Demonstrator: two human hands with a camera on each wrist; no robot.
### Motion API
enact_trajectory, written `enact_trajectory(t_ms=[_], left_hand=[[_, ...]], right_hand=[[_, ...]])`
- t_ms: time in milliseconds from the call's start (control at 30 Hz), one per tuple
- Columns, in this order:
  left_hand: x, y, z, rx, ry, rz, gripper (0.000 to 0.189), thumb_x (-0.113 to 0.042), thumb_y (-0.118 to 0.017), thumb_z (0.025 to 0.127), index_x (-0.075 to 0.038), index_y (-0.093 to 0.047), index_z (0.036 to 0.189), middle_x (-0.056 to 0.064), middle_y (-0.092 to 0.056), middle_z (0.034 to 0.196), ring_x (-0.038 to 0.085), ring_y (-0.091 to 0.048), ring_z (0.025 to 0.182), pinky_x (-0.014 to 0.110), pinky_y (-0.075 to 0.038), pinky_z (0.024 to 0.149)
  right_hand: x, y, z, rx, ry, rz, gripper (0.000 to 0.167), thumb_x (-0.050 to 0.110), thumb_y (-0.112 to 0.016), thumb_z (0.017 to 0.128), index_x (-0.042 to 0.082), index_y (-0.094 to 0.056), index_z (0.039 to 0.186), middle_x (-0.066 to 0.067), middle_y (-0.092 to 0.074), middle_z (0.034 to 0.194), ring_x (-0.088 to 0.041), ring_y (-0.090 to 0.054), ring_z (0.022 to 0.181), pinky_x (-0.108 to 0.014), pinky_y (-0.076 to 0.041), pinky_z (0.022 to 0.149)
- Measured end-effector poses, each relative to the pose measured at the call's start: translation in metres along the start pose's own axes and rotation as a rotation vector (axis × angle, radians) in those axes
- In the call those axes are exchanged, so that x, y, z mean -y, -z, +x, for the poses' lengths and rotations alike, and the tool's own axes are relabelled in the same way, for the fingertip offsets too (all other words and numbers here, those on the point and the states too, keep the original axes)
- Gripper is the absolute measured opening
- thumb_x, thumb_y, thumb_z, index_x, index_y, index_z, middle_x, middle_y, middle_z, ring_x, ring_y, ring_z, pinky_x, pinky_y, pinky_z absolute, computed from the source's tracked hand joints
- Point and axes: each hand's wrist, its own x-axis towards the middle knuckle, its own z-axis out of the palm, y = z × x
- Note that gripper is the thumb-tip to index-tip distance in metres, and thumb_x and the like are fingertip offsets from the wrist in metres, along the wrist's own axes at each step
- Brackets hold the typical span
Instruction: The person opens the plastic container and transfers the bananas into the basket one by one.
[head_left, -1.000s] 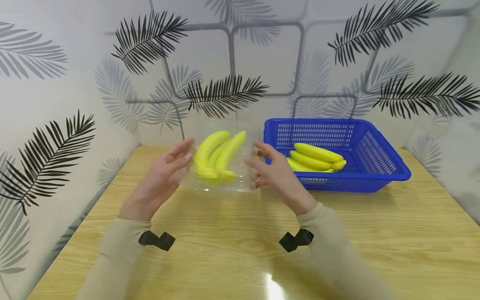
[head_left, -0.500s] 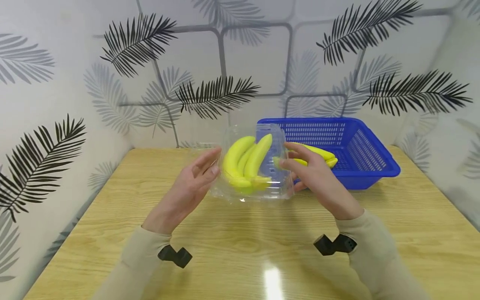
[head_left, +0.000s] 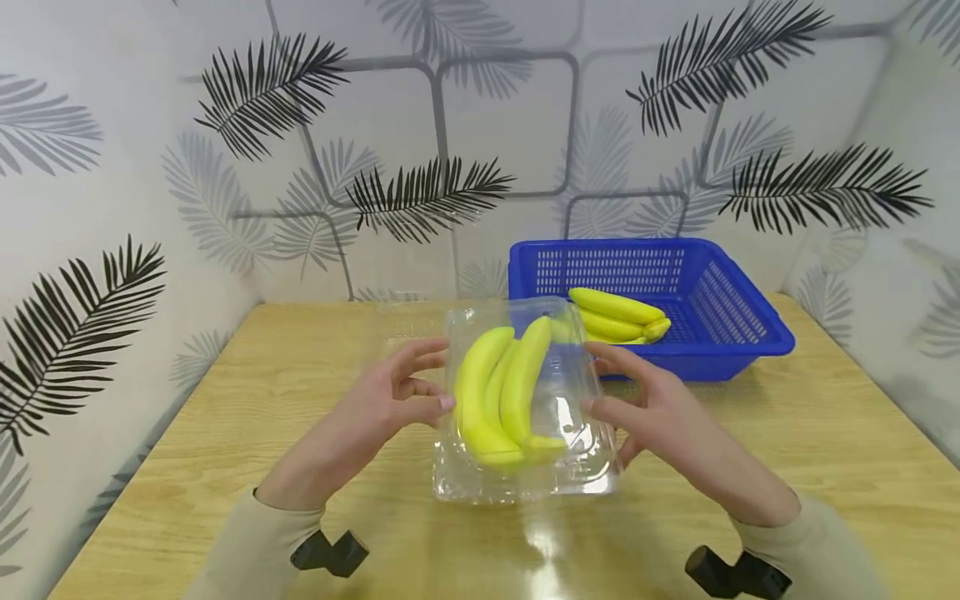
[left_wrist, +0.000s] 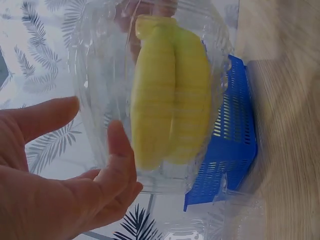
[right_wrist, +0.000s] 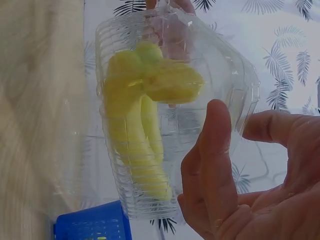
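A clear plastic clamshell box [head_left: 577, 375] with a bunch of yellow bananas [head_left: 517, 392] inside is held up over the table, tilted toward the head camera. My left hand [head_left: 390, 400] holds its left side, thumb toward me and fingers farther back. On the opposite side, my right hand [head_left: 645, 408] grips the box, its thumb and fingers spread along the wall. Through the clear wall in the left wrist view, the bananas [left_wrist: 170, 100] hang from their joined stem. The right wrist view shows the ribbed side of the box [right_wrist: 112, 165] and the fingers bent against it.
A blue perforated basket [head_left: 735, 358] stands at the back right, holding another bunch of bananas [head_left: 615, 312]. More clear plastic [head_left: 405, 312], hard to make out, stands at the back left of the wooden table [head_left: 247, 400]. A leaf-patterned wall rises behind.
Both hands have carried the box with its bananas to the right and then down, closer to me. The basket has stayed in place while the head view shifted slightly.
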Motion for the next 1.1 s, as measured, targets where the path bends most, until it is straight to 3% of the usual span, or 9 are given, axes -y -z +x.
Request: enact_trajectory(t_ms=[167,367,567,700,900,1033,1100], left_hand=[[0.003,-0.006,-0.009,0.111,0.077,-0.021,0.080,-0.014,-0.075,0.086,-0.024,-0.030,0.151,0.013,-0.033,0.147,0.031,-0.062,0.093,0.045,-0.046,0.095],[0.023,-0.015,-0.003,0.174,0.155,-0.055,0.086,-0.016,-0.077,0.085,-0.028,-0.025,0.152,0.014,-0.030,0.145,0.030,-0.065,0.086,0.047,-0.039,0.101],[0.049,-0.025,0.009,0.167,0.170,-0.080,0.090,-0.012,-0.077,0.083,-0.025,-0.023,0.153,0.019,-0.028,0.146,0.027,-0.064,0.084,0.044,-0.045,0.095],[0.058,-0.030,0.013,0.168,0.164,-0.073,0.090,-0.011,-0.077,0.084,-0.023,-0.021,0.154,0.020,-0.026,0.145,0.027,-0.065,0.082,0.043,-0.046,0.092],[0.061,-0.033,0.015,0.148,0.153,-0.058,0.089,-0.013,-0.076,0.085,-0.022,-0.022,0.155,0.016,-0.028,0.145,0.025,-0.063,0.080,0.044,-0.044,0.094],[0.060,-0.031,0.016,0.145,0.161,-0.031,0.086,-0.018,-0.075,0.087,-0.020,-0.022,0.155,0.015,-0.028,0.145,0.028,-0.064,0.081,0.045,-0.043,0.095],[0.060,-0.028,0.016,0.143,0.170,-0.030,0.081,-0.021,-0.071,0.090,-0.019,-0.022,0.155,0.015,-0.027,0.146,0.031,-0.065,0.083,0.046,-0.043,0.095]], right_hand=[[-0.013,-0.004,-0.022,0.048,0.012,0.052,0.070,0.016,-0.065,0.094,0.008,-0.031,0.154,-0.027,-0.033,0.145,-0.035,-0.061,0.052,-0.044,-0.056,0.054],[-0.039,-0.008,-0.025,0.064,-0.023,0.078,0.069,0.011,-0.063,0.092,0.003,-0.030,0.153,-0.031,-0.034,0.143,-0.033,-0.063,0.056,-0.045,-0.055,0.048],[-0.063,-0.010,-0.022,0.072,-0.067,0.090,0.070,0.011,-0.061,0.093,0.004,-0.028,0.154,-0.032,-0.031,0.145,-0.034,-0.065,0.064,-0.047,-0.055,0.049],[-0.076,-0.010,-0.021,0.066,-0.073,0.087,0.069,0.009,-0.059,0.092,0.005,-0.029,0.154,-0.033,-0.032,0.143,-0.031,-0.063,0.061,-0.046,-0.055,0.048],[-0.084,-0.010,-0.018,0.034,-0.084,0.089,0.071,0.008,-0.058,0.089,0.007,-0.031,0.154,-0.032,-0.032,0.145,-0.030,-0.062,0.058,-0.046,-0.054,0.047],[-0.082,-0.008,-0.018,0.039,-0.085,0.078,0.068,0.009,-0.059,0.091,0.006,-0.031,0.153,-0.031,-0.033,0.145,-0.032,-0.064,0.068,-0.046,-0.055,0.049],[-0.080,-0.008,-0.021,0.021,-0.037,-0.038,0.065,0.013,-0.061,0.094,0.007,-0.034,0.152,-0.028,-0.036,0.145,-0.029,-0.065,0.077,-0.042,-0.056,0.052]])
